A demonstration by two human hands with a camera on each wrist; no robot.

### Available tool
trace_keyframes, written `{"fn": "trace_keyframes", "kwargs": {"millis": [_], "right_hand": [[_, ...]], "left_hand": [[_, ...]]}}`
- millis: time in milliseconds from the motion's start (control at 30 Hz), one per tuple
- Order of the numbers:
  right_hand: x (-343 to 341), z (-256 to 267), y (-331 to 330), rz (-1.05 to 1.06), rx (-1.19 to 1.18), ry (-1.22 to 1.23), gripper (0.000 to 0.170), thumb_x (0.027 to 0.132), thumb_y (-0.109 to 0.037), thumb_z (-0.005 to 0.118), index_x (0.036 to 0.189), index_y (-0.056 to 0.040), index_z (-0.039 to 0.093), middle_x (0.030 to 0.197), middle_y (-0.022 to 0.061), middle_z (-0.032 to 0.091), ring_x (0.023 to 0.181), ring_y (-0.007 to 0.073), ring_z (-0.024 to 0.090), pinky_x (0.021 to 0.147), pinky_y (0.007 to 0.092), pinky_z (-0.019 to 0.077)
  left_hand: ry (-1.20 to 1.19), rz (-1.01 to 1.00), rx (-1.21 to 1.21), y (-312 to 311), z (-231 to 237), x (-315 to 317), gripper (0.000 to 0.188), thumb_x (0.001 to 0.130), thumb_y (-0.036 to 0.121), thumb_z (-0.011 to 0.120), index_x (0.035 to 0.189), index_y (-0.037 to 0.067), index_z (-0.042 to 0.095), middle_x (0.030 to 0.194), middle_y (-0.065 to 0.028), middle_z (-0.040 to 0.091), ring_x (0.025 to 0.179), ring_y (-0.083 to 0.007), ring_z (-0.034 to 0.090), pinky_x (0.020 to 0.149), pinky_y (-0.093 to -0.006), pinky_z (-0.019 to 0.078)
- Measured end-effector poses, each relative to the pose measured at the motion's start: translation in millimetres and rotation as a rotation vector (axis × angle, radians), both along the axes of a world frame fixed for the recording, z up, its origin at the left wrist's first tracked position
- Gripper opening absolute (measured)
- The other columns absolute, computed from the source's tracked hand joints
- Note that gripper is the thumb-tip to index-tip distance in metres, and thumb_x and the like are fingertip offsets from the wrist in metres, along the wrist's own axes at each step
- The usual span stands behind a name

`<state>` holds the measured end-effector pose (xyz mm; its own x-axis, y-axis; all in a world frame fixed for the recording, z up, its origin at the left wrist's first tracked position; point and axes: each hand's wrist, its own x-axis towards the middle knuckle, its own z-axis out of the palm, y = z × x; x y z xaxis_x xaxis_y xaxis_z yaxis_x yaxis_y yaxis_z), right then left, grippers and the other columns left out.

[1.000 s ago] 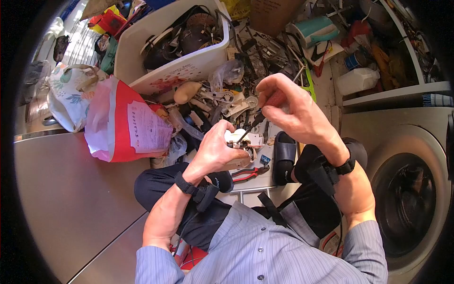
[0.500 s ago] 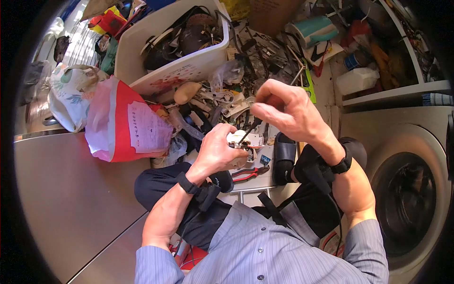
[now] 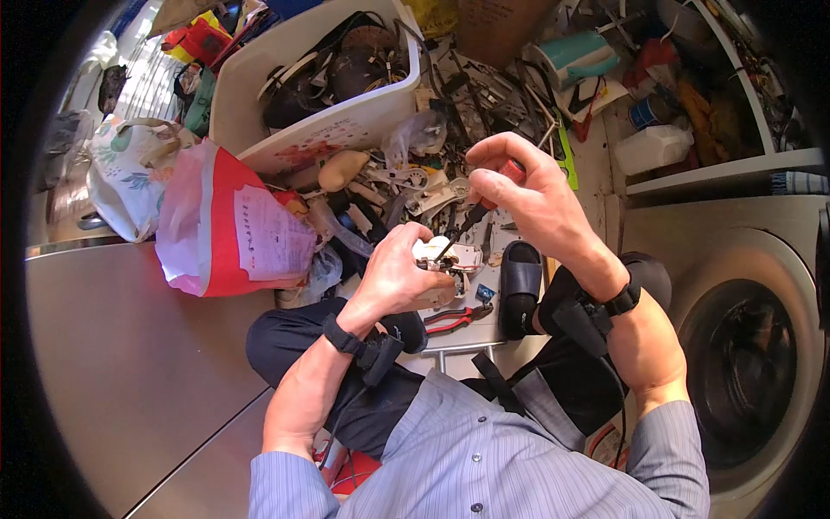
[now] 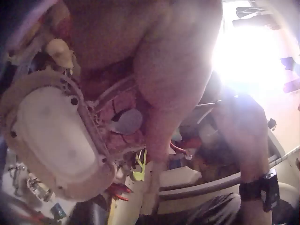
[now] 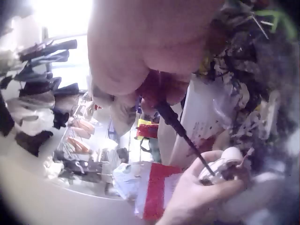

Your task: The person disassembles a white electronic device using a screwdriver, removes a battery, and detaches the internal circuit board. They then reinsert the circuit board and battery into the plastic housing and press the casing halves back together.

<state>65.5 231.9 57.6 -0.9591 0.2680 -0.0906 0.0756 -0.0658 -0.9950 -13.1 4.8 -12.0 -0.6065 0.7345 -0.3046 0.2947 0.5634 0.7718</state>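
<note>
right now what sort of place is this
Probably a home laundry or utility corner used for storage and repairs: there's a silver front-loading washing machine, a white shelf unit crammed with odds and ends, and a large white plastic tub full of cables beside piles of loose parts.

Screwdriver (image 5: 180, 131): slim dark shaft, metal by its look; glossy red grip
Held casing (image 4: 56, 133): pale plastic, smooth across the middle
Tub (image 3: 346, 128): smooth white plastic, printed
Red-and-white bag (image 3: 223, 216): thin plastic, creased
Pliers (image 3: 448, 323): red and black grips, plastic-looking
Shirt (image 3: 458, 458): striped woven cloth, matt
Washer door (image 3: 745, 372): dark, glossy, glass-like
Jug (image 3: 654, 148): cloudy white plastic
</note>
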Motion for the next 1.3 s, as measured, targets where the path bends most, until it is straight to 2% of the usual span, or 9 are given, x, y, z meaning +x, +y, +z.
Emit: {"fn": "trace_keyframes", "kwargs": {"millis": [233,267,400,533,833,900,1100,1233,1300], "right_hand": [[0.8,-2.2,15.9,-0.055,-0.258,0.059,0.016,0.104,-0.017,0.067,0.113,-0.0042,0.064,0.080,-0.0021,0.061,0.072,0.0054,0.056,0.064,0.0234,0.0451],[0.8,-1.0,20.0,0.028,-0.180,0.043,0.012,0.103,-0.017,0.067,0.107,-0.0054,0.066,0.078,-0.0041,0.060,0.072,0.0032,0.055,0.063,0.0221,0.0434],[5.6,-23.1,5.2,0.147,0.792,0.247,0.023,0.093,-0.022,0.075,0.095,-0.0001,0.066,0.081,0.0194,0.066,0.074,0.0407,0.065,0.070,0.0467,0.0542],[19.2,-34.9,-15.3,0.431,0.971,-0.017,0.030,0.091,-0.033,0.076,0.089,-0.0049,0.065,0.084,0.0167,0.066,0.082,0.0413,0.068,0.068,0.0506,0.0534],[18.5,-31.5,-18.5,0.453,0.744,0.120,0.019,0.094,-0.021,0.073,0.088,-0.0026,0.068,0.079,0.0168,0.066,0.073,0.0395,0.066,0.062,0.0481,0.0500],[19.1,-30.6,-18.1,0.448,0.693,0.124,0.019,0.094,-0.019,0.073,0.087,-0.0016,0.068,0.079,0.0173,0.065,0.072,0.0393,0.066,0.061,0.0474,0.0490],[24.9,-24.1,-31.9,0.374,0.618,0.047,0.022,0.093,-0.021,0.071,0.081,-0.0025,0.070,0.073,0.0201,0.064,0.068,0.0428,0.065,0.061,0.0484,0.0501],[38.3,-8.9,-49.0,0.301,0.503,0.092,0.028,0.094,-0.014,0.070,0.072,-0.0003,0.059,0.061,0.0152,0.049,0.054,0.0318,0.052,0.053,0.0427,0.0413],[37.9,17.7,-54.4,0.398,0.446,0.390,0.028,0.094,-0.011,0.069,0.070,-0.0012,0.057,0.062,0.0147,0.048,0.053,0.0313,0.050,0.053,0.0428,0.0409]], "left_hand": [[-0.177,0.076,0.027,-2.7,3.5,-6.4,0.066,0.062,0.028,0.095,0.112,-0.002,0.065,0.107,-0.0172,0.069,0.097,-0.0283,0.069,0.088,-0.0390,0.0546],[-0.181,0.084,0.032,-3.0,4.0,-6.7,0.065,0.063,0.028,0.094,0.113,-0.002,0.065,0.107,-0.0163,0.069,0.097,-0.0259,0.069,0.087,-0.0376,0.0547],[-0.293,0.142,0.086,-1.8,13.9,-5.4,0.065,0.068,0.023,0.091,0.120,-0.001,0.062,0.109,-0.0126,0.070,0.098,-0.0193,0.068,0.088,-0.0339,0.0548],[-0.372,0.178,0.182,-3.2,17.0,-7.1,0.065,0.071,0.019,0.088,0.126,0.000,0.059,0.110,-0.0095,0.069,0.101,-0.0157,0.066,0.090,-0.0318,0.0544],[-0.326,0.170,0.283,-7.1,25.8,0.8,0.076,0.071,0.007,0.087,0.141,0.006,0.056,0.117,-0.0067,0.064,0.108,-0.0152,0.063,0.094,-0.0315,0.0531],[0.125,0.006,0.370,-8.6,14.0,2.8,0.076,0.071,0.007,0.088,0.141,0.009,0.059,0.116,-0.0081,0.066,0.107,-0.0202,0.066,0.094,-0.0337,0.0539],[0.288,-0.012,0.384,-0.6,13.0,5.6,0.063,0.074,0.006,0.085,0.133,0.006,0.065,0.104,-0.0153,0.070,0.097,-0.0317,0.070,0.086,-0.0384,0.0567],[0.368,0.004,0.391,-2.4,3.2,1.1,0.057,0.077,0.012,0.083,0.131,0.004,0.066,0.101,-0.0171,0.069,0.093,-0.0344,0.069,0.083,-0.0403,0.0567],[0.298,0.040,0.238,-13.7,-7.5,-2.8,0.055,0.079,0.018,0.082,0.130,0.003,0.066,0.100,-0.0175,0.069,0.090,-0.0353,0.068,0.082,-0.0416,0.0564]]}}
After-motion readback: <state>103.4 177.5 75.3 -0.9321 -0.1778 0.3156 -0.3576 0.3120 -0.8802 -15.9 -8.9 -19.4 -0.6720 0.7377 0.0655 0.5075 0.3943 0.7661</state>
